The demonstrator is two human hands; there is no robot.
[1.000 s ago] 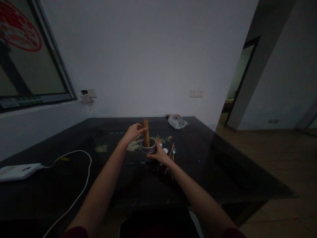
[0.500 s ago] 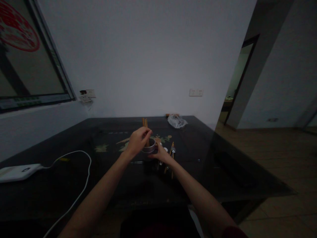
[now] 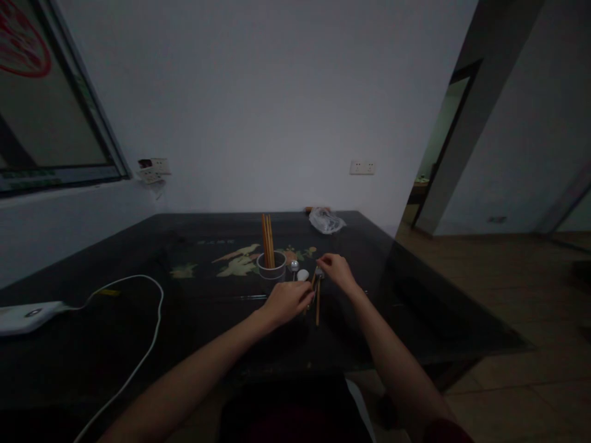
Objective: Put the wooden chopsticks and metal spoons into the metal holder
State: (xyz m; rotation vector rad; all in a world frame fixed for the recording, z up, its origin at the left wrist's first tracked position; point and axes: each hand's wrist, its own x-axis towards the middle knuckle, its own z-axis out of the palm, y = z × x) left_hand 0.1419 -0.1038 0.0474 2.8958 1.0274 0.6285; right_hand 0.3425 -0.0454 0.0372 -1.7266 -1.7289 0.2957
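Observation:
A small round metal cup stands on the dark table with several wooden chopsticks upright in it. Just right of it lie two spoons and a pair of loose chopsticks. My left hand rests in front of the cup, fingers curled at the near ends of the loose chopsticks. My right hand hovers at their far ends, fingers pinched there. Whether either hand actually grips a chopstick is not clear in the dim light.
A white device with a white cable lies on the table's left side. A clear plastic bag sits at the far edge by the wall. To the right the table ends at a wooden floor and a doorway.
Both hands have left the cup. The left hand let go of the upright chopsticks and came down near the loose pair. The right hand moved right to their far ends.

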